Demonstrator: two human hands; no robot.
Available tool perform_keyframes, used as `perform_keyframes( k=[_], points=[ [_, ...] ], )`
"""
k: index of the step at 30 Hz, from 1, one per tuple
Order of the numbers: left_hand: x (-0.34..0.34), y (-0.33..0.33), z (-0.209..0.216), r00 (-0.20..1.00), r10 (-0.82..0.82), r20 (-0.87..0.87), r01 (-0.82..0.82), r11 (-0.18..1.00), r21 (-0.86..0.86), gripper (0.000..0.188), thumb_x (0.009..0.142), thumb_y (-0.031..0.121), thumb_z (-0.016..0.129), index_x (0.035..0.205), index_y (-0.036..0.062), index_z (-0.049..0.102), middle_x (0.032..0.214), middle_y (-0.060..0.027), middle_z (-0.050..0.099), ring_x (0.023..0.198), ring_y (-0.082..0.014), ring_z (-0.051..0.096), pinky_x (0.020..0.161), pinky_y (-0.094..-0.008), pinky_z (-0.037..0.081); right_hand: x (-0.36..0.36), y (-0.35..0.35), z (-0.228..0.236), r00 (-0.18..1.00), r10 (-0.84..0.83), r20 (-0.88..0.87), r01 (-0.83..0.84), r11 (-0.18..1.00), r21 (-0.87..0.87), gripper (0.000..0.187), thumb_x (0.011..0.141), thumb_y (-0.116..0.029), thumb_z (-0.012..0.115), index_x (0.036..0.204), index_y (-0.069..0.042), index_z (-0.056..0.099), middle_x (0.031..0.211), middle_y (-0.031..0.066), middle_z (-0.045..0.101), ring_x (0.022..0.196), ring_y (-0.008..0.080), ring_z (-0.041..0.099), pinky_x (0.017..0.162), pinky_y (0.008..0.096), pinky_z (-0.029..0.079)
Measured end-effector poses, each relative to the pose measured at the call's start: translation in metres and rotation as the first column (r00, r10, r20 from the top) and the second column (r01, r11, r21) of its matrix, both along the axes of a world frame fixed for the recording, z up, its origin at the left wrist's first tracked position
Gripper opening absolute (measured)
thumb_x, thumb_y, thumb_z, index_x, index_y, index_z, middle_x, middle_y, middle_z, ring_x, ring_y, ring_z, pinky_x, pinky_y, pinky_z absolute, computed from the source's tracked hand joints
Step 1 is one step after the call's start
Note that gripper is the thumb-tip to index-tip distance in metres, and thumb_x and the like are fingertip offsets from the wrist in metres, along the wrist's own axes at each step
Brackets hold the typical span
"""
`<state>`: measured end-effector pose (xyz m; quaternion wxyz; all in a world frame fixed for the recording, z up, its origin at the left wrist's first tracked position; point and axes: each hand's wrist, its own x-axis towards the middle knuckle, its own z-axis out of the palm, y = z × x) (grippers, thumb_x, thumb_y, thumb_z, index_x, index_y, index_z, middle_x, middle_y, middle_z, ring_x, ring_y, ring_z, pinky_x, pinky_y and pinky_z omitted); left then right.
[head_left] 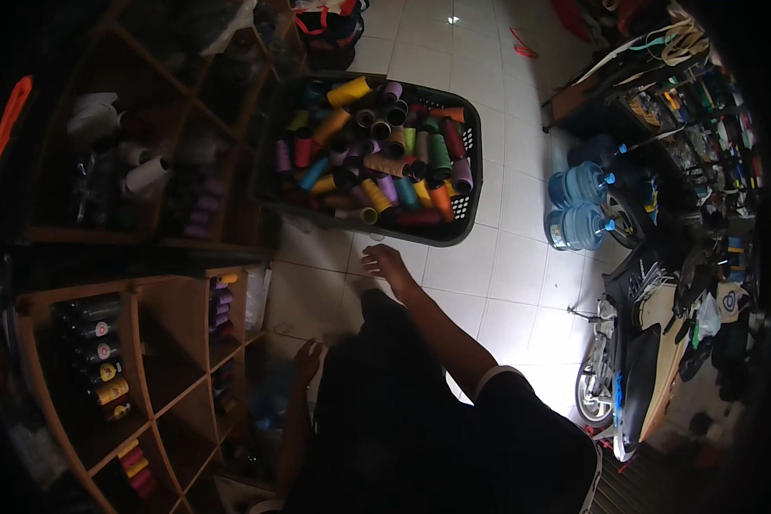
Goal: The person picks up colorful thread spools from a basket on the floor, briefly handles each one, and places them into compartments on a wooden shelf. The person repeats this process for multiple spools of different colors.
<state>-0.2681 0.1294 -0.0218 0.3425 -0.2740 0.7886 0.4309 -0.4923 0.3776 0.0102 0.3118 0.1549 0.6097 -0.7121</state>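
A large dark plastic basket [474, 154] stands on the floor, heaped with thread spools [390, 163] in yellow, purple, green, orange, red and other colours. Just short of its near edge is my right hand [387, 264], fingers loosely apart and nothing in them. Lower and to the left, beside the wooden shelf, my left hand [307, 360] hangs in shadow; its fingers look loosely stretched and seem to hold nothing. Neither hand touches the basket.
To my left, a wooden cubby shelf [146, 343] holds dark spools [103, 351] and red-and-yellow ones [135, 467]. White cones [147, 174] sit in another shelf. Blue water jugs [581, 227] and a motorbike [625, 368] stand on the right. A bag [327, 34] lies beyond the basket.
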Motion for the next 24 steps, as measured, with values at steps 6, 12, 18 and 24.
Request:
perform_keyframes(
  k=[6,12,18,24],
  points=[
    [0.150,-0.041,-0.074,0.755,0.574,0.318,-0.634,0.763,0.126,0.049,0.099,0.042,0.045,0.131,0.0060,0.053,0.128,-0.0126,0.056,0.117,-0.0279,0.054,0.101,-0.0406,0.041,-0.034,0.055,-0.015,0.986,-0.109,-0.124,0.137,0.960,0.245,0.024,0.091,-0.026,0.057,0.098,-0.004,0.063,0.086,0.0048,0.065,0.078,0.0134,0.061,0.068,0.0264,0.048],
    [0.165,-0.040,-0.072,0.756,0.537,0.373,-0.624,0.764,0.164,0.045,0.099,0.041,0.045,0.130,0.0082,0.054,0.123,-0.0097,0.058,0.111,-0.0238,0.056,0.097,-0.0390,0.041,-0.011,0.056,-0.038,0.915,-0.046,-0.401,0.254,0.837,0.485,0.023,0.092,-0.022,0.059,0.090,0.001,0.064,0.079,0.0076,0.065,0.074,0.0140,0.063,0.068,0.0291,0.051],
    [0.117,-0.053,-0.088,0.809,0.509,0.293,-0.576,0.785,0.228,0.042,0.100,0.039,0.044,0.128,0.0103,0.054,0.118,-0.0069,0.060,0.104,-0.0197,0.058,0.094,-0.0373,0.042,-0.001,0.051,0.009,0.919,0.015,-0.394,0.235,0.782,0.578,0.020,0.090,-0.021,0.061,0.093,-0.002,0.065,0.083,0.0130,0.069,0.077,0.0207,0.067,0.071,0.0335,0.051],
    [-0.009,-0.038,-0.024,0.791,0.582,0.191,-0.611,0.772,0.178,0.038,0.099,0.037,0.047,0.127,0.0121,0.054,0.112,-0.0040,0.062,0.099,-0.0177,0.060,0.092,-0.0389,0.044,-0.032,0.091,0.000,0.818,-0.022,-0.575,0.435,0.677,0.594,0.014,0.088,-0.014,0.062,0.092,-0.001,0.064,0.080,0.0122,0.067,0.075,0.0226,0.067,0.066,0.0338,0.052]
  ],
)
